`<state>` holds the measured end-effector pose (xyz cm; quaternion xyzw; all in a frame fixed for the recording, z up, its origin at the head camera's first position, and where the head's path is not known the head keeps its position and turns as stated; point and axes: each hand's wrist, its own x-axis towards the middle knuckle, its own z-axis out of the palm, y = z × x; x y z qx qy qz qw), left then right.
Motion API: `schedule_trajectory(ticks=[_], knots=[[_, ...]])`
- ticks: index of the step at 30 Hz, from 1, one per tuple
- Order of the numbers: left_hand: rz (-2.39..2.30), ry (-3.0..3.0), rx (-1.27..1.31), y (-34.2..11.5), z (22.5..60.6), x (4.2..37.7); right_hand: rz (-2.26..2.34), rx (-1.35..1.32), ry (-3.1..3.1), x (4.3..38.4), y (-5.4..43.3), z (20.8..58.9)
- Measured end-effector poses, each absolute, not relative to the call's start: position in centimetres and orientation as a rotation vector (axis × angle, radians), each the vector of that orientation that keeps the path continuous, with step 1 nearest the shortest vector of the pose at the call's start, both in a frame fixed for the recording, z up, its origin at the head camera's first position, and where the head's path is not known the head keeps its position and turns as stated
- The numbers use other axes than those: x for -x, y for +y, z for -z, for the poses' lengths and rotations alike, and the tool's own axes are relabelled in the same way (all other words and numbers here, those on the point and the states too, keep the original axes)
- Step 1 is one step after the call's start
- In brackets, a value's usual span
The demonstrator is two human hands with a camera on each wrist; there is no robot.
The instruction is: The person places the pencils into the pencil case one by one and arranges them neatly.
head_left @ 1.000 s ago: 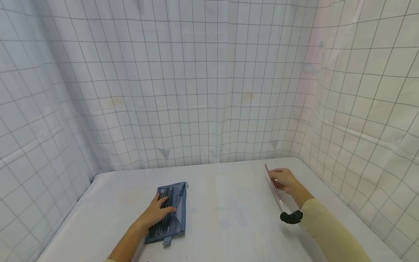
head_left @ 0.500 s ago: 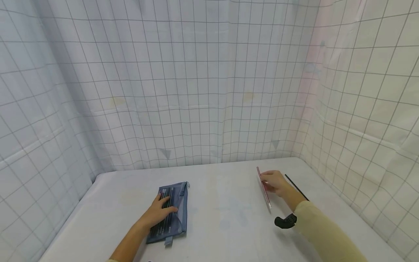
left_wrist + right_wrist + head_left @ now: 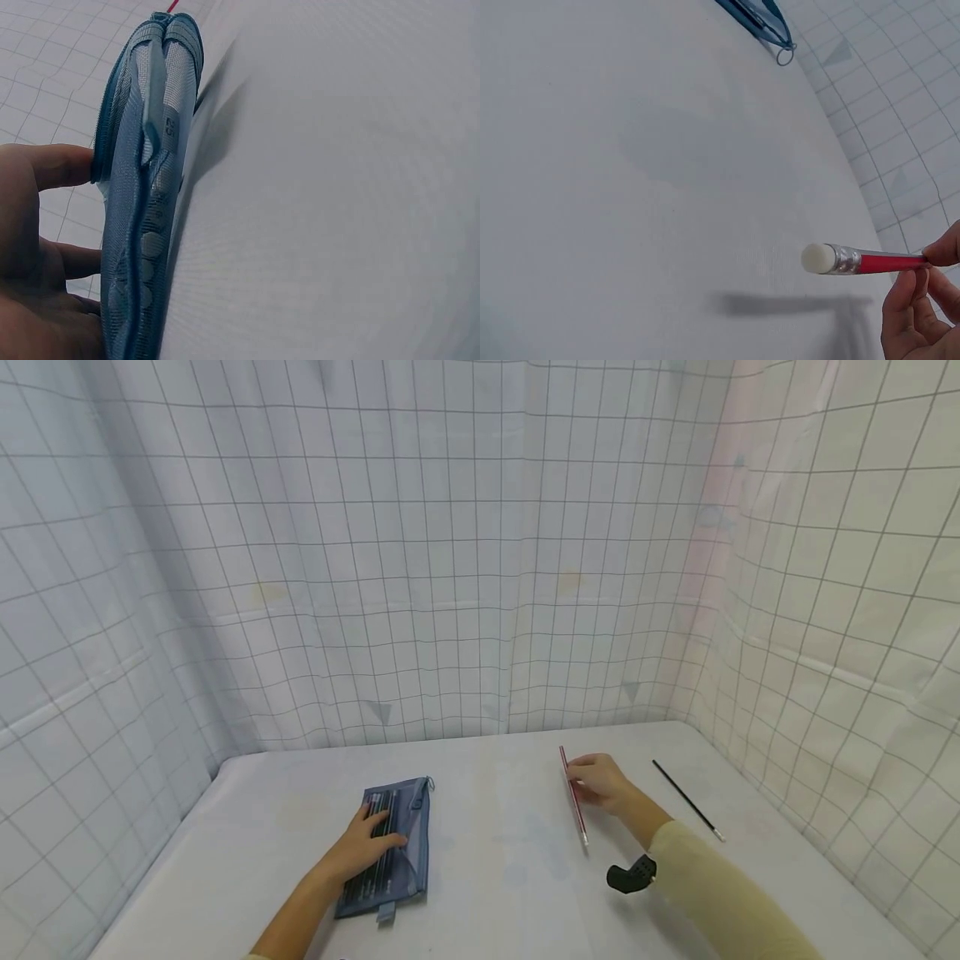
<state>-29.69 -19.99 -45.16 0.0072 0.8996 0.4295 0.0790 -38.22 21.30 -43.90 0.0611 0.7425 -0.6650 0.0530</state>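
Observation:
My right hand [image 3: 600, 783] pinches a red pencil [image 3: 577, 808] between thumb and fingers, right of the table's middle. In the right wrist view the pencil's white eraser [image 3: 819, 259] and silver ferrule point away from the hand, and its shadow falls on the cloth beneath. On the left, a blue mesh pencil case [image 3: 412, 835] lies flat with several dark pencils showing through. My left hand [image 3: 363, 850] rests on it with spread fingers. From the left wrist view, the fingertips touch the top face of the case [image 3: 124, 255], and round pencil ends show through the mesh.
A black pencil [image 3: 686, 797] with a white eraser lies on the white table [image 3: 495, 893], right of my right hand. Gridded white curtains [image 3: 480, 568] enclose the back and sides. A black wrist camera [image 3: 632, 874] is on the right sleeve.
My right hand has moved left with the red pencil. The black pencil, earlier hidden behind the right arm, now shows in full. The left hand and pencil case have stayed in place.

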Motion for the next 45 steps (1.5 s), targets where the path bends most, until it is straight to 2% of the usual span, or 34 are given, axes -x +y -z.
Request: schedule_trajectory(ticks=[23,45], knots=[[-1.295,2.676,-0.015,-19.7,45.3,29.8,2.031,-0.135,2.181,37.7,14.9,44.5],[-1.27,2.685,-0.019,-20.0,45.1,29.9,2.01,-0.002,2.076,37.0,6.4,44.7]])
